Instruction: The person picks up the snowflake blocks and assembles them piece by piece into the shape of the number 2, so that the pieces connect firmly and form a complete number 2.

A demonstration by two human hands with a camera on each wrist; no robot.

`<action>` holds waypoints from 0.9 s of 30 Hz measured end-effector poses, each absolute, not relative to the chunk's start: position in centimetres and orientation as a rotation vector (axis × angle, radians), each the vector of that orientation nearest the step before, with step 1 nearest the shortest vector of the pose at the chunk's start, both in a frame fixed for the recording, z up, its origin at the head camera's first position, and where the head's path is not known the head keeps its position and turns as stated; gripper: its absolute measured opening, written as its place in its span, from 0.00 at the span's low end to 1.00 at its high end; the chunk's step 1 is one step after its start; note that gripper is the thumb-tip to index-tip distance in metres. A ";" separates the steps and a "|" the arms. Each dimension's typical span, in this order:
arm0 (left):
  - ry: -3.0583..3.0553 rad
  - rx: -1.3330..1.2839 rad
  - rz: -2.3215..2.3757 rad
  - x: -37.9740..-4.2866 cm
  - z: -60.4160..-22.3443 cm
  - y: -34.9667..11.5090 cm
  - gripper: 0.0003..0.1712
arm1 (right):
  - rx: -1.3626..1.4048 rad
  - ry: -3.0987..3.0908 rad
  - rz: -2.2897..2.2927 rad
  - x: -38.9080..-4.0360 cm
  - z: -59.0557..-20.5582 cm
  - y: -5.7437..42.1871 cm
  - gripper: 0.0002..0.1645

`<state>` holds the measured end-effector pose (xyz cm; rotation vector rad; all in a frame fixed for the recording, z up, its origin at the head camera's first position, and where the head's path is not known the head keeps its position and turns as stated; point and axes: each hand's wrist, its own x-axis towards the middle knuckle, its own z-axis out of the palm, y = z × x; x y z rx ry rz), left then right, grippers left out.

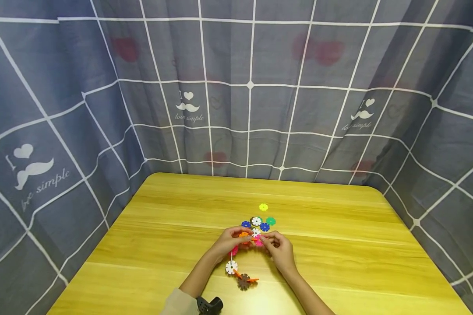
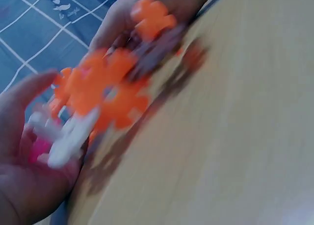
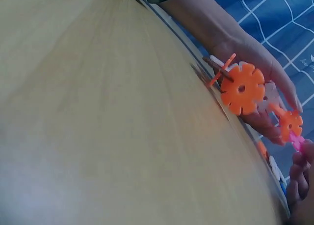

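Note:
Several notched plastic discs joined edge to edge make a chain that curves over the wooden table. My left hand [image 1: 224, 243] grips the chain at its far end, by an orange disc [image 3: 250, 85]. From there it runs toward me through a white disc [image 1: 231, 267] and a brown disc [image 1: 244, 282], with a thin orange disc [image 1: 254, 280] seen edge-on at the near end. Opposite, my right hand [image 1: 282, 253] pinches a pink disc [image 3: 296, 140] between thumb and fingers, right against a small orange disc [image 3: 291, 124] of the chain.
Loose discs lie just beyond my hands: blue discs, a white disc [image 1: 256, 221], a green disc [image 1: 271, 221] and, farthest out, a yellow disc [image 1: 263, 207]. A grey checked curtain [image 1: 228, 105] encloses the wooden table [image 1: 339, 245] at the back and sides.

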<state>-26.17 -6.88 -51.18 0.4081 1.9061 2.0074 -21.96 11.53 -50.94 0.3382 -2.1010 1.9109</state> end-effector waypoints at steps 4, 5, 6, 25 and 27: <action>2.026 0.485 1.850 -26.1 -50.9 -7.3 0.18 | 0.363 -2.190 1.826 -22.8 -51.9 11.6 0.04; 2.047 0.495 1.828 -26.1 -50.9 -7.4 0.18 | 0.369 -2.210 1.796 -23.2 -52.3 11.7 0.04; 2.044 0.494 1.823 -26.2 -51.0 -7.4 0.18 | 0.366 -2.231 1.752 -23.7 -52.8 11.7 0.04; 2.013 0.360 1.909 -26.1 -51.2 -7.2 0.18 | 0.471 -2.225 1.863 -24.4 -52.5 13.2 0.07; 2.013 0.359 1.910 -26.1 -51.1 -7.3 0.17 | 0.503 -2.173 1.998 -23.5 -51.6 13.2 0.07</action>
